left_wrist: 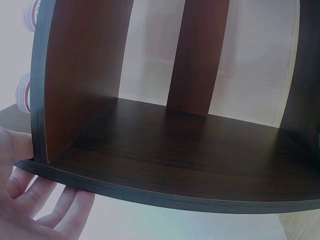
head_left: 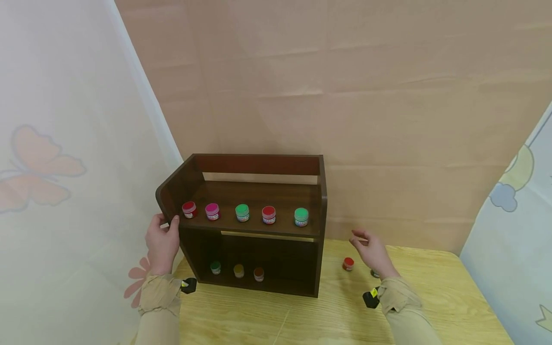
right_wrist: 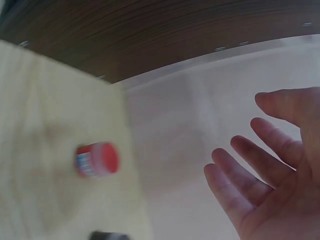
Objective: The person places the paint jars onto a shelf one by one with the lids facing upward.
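Note:
A dark brown two-tier shelf stands on the table. My left hand grips its left side panel where the upper board joins it; in the left wrist view the thumb lies at the board's edge and the fingers reach round the outside of the panel. To the right of the shelf, my right hand hovers with fingers spread and nothing in them. A red-lidded paint jar stands on the table just left of that hand. Another dark jar is partly hidden behind the wrist.
Along the upper board's front stand several jars, among them a pink-lidded jar and a green-lidded jar. The lower tier holds a green jar, a yellow jar and a brown-red jar. A brown paper backdrop hangs behind.

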